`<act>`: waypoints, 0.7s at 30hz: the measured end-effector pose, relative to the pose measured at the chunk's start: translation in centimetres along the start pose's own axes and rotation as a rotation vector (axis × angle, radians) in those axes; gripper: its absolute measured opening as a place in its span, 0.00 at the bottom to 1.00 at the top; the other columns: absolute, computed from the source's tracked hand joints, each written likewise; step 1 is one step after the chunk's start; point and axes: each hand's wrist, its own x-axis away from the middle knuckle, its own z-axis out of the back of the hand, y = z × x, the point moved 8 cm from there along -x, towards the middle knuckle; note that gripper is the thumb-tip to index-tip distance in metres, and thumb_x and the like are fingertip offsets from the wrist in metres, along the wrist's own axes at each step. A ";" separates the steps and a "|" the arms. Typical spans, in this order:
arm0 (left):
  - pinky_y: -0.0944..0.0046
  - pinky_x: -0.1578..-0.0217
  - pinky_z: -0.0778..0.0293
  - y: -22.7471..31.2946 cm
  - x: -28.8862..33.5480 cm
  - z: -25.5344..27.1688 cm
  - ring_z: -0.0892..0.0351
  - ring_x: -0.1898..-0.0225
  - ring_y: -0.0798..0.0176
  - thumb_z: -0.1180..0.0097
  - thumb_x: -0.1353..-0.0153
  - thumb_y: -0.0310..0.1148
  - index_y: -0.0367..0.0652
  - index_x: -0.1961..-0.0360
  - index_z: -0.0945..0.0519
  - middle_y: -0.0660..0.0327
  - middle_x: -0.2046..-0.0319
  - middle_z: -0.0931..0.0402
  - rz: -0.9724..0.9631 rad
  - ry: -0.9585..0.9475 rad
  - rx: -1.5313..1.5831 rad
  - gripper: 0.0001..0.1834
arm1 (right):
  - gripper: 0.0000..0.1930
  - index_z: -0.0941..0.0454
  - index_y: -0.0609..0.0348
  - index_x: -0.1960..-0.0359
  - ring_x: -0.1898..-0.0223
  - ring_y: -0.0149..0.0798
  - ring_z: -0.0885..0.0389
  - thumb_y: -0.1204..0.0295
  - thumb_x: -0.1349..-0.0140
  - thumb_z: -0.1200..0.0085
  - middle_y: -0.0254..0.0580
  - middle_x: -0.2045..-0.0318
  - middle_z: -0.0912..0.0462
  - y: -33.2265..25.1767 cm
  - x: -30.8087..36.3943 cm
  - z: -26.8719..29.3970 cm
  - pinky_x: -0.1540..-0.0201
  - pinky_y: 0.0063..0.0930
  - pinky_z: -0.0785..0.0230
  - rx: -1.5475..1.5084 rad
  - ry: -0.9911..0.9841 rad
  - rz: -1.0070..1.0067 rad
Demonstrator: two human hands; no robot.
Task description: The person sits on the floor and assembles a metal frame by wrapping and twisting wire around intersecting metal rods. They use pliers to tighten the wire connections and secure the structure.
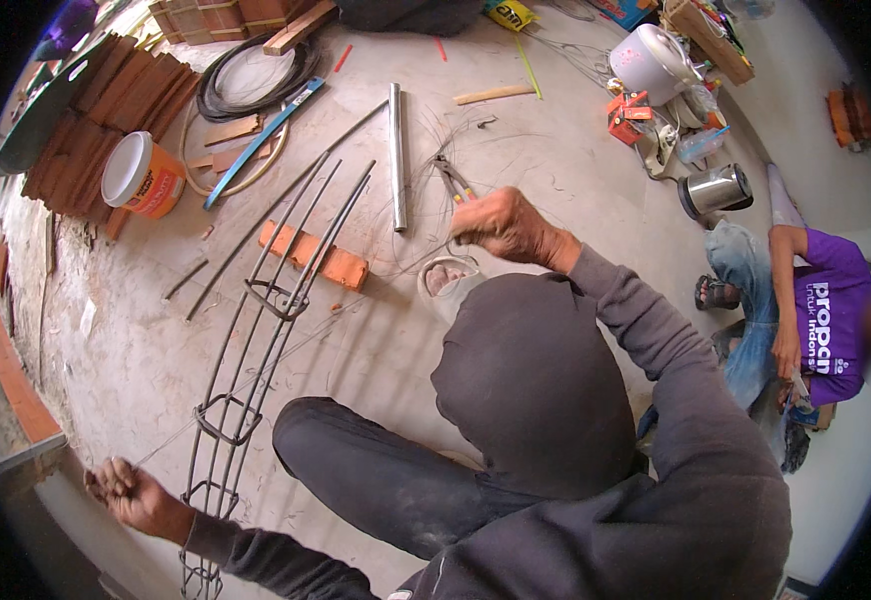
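Observation:
My left hand (pixel 141 500), at the lower left, is closed with a thin wire (pixel 178 434) pinched in its fingers. The wire runs up and right across the steel rebar cage (pixel 223 420) toward my right hand (pixel 516 230). That hand is closed around the orange-yellow handles of a pair of pincers (pixel 446 172), whose jaws point away from me. Long bars joined by bent square stirrups make up the cage. Its far part rests across an orange brick (pixel 341 265). My foot (pixel 446 275) is just below the right hand.
A silvery metal tube (pixel 397 155) lies ahead. Far left are a paint bucket (pixel 144 175), stacked reddish tiles (pixel 81 135) and coiled black wire (pixel 256 80). A rice cooker (pixel 648 65) and steel pot (pixel 716 190) stand far right. Another person in a purple shirt (pixel 836 310) sits at right.

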 end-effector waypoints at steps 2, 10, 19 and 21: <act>0.68 0.78 0.49 4.0 -0.9 2.3 0.50 0.80 0.69 0.59 0.26 0.29 0.36 0.68 0.32 0.66 0.81 0.48 0.003 0.072 -0.090 0.11 | 0.05 0.22 0.59 0.69 0.74 0.42 0.19 0.77 0.47 0.40 0.41 0.76 0.19 1.4 -0.1 1.5 0.69 0.30 0.27 -0.053 -0.023 -0.079; 0.70 0.79 0.53 14.3 -0.5 9.0 0.51 0.80 0.71 0.61 0.26 0.27 0.34 0.58 0.30 0.66 0.79 0.48 -0.036 0.366 -0.141 0.08 | 0.05 0.21 0.63 0.69 0.72 0.39 0.17 0.81 0.49 0.45 0.44 0.75 0.18 3.6 -1.8 4.7 0.65 0.29 0.25 -0.055 -0.030 -0.098; 0.71 0.72 0.49 25.8 -2.0 10.2 0.51 0.73 0.69 0.65 0.26 0.24 0.39 0.59 0.33 0.68 0.72 0.55 0.079 0.097 -0.527 0.07 | 0.04 0.19 0.61 0.72 0.72 0.37 0.18 0.74 0.46 0.44 0.40 0.77 0.17 6.0 3.6 -7.9 0.64 0.32 0.27 -0.282 -0.360 -0.220; 0.69 0.67 0.48 26.4 -2.4 10.2 0.49 0.68 0.68 0.65 0.26 0.24 0.39 0.55 0.35 0.66 0.67 0.53 0.065 0.063 -0.538 0.05 | 0.04 0.20 0.64 0.72 0.75 0.36 0.20 0.77 0.47 0.45 0.40 0.77 0.18 7.4 6.1 -10.7 0.67 0.31 0.28 -0.352 -0.367 -0.270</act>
